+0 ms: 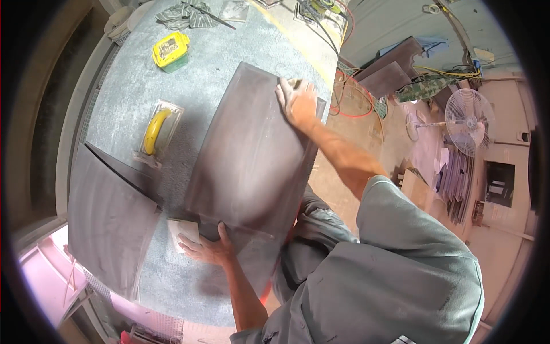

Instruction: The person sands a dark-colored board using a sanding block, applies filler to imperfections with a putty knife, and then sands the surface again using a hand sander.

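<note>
A long dark grey-brown panel [252, 149] lies slantwise on the blue-grey tabletop [217, 51] in front of me. At its far right edge, my right hand [298, 103] is closed on a small olive-coloured pad [293, 83], mostly hidden by the fingers. My left hand [209, 246] is by the panel's near end, fingers spread and thumb pointing towards the edge. Its fingertips reach over a pale rectangular sheet or pad [182, 230]. Dusty white powder coats the right hand.
Left of the panel lies a sander with a yellow handle [156, 131]. Another dark panel [112, 218] covers the near left. Farther off are a yellow-and-green tub [171, 50] and a striped cloth [186, 16]. Hoses [344, 86] hang off the right edge; a fan [470, 122] stands beyond.
</note>
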Demonstrator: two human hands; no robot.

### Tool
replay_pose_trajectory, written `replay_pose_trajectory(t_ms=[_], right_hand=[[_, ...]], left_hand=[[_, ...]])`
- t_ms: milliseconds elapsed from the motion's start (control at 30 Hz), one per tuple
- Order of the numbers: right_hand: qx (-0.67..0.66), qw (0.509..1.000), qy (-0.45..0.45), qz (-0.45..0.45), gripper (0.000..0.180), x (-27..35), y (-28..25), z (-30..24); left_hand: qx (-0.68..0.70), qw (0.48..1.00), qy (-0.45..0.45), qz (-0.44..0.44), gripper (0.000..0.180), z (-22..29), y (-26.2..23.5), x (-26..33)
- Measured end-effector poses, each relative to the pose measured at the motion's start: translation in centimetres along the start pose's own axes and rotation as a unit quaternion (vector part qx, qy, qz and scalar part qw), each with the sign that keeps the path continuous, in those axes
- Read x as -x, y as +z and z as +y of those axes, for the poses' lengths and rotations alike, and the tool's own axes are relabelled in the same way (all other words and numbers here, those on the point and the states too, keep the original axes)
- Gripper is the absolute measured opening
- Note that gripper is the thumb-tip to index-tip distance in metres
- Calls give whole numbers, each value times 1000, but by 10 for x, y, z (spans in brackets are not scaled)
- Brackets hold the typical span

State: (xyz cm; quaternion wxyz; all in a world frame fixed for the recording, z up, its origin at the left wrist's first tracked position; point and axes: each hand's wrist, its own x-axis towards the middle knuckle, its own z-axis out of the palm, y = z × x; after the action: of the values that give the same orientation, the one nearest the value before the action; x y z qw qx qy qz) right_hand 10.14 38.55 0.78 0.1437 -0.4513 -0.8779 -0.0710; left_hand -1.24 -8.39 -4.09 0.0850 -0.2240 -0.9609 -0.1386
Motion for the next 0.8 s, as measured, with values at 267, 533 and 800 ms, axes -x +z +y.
replay_pose_trajectory(t_ms=[267, 533, 800], right_hand=[[-17, 990, -142, -19, 41, 79, -37, -48], [-57, 995, -75, -24, 40, 126, -39, -54], [23, 999, 44, 3, 39, 29, -14, 18]], left_hand=[[-11, 1000, 11, 16, 98, -2, -6, 0], [-3, 1000, 4, 21, 87, 3, -7, -2], [-9, 1000, 11, -2, 92, 0, -7, -1]])
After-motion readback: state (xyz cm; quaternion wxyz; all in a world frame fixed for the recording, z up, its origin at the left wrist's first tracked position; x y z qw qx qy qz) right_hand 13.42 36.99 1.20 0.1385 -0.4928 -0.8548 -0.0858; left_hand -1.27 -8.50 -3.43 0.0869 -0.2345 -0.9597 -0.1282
